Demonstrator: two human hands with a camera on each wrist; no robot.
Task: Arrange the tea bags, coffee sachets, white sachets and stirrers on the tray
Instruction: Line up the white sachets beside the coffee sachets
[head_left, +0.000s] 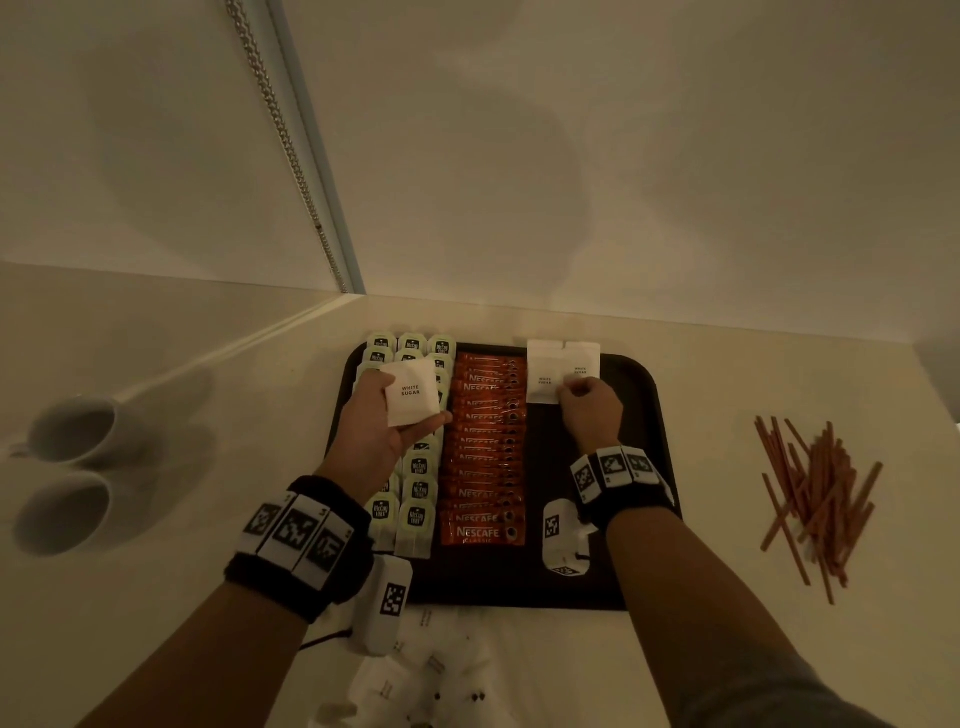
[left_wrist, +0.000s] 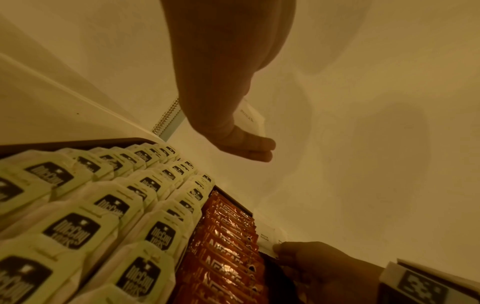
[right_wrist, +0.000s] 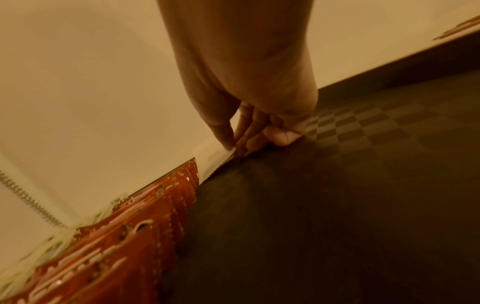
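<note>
A dark tray (head_left: 571, 587) holds columns of green-labelled tea bags (head_left: 418, 514) on its left and a column of orange coffee sachets (head_left: 483, 467) in the middle. Two white sachets (head_left: 563, 364) lie side by side at its far right. My right hand (head_left: 576, 389) pinches their near edge, fingers curled, as the right wrist view shows (right_wrist: 236, 148). My left hand (head_left: 415, 423) hovers palm up over the tea bags and holds another white sachet (head_left: 410, 392). Brown stirrers (head_left: 815, 499) lie in a loose pile on the counter right of the tray.
Two white cups (head_left: 78, 431) stand on the counter to the left. Several loose white sachets (head_left: 415, 675) lie on the counter in front of the tray. A wall runs close behind the tray. The tray's right half (right_wrist: 337, 205) is bare.
</note>
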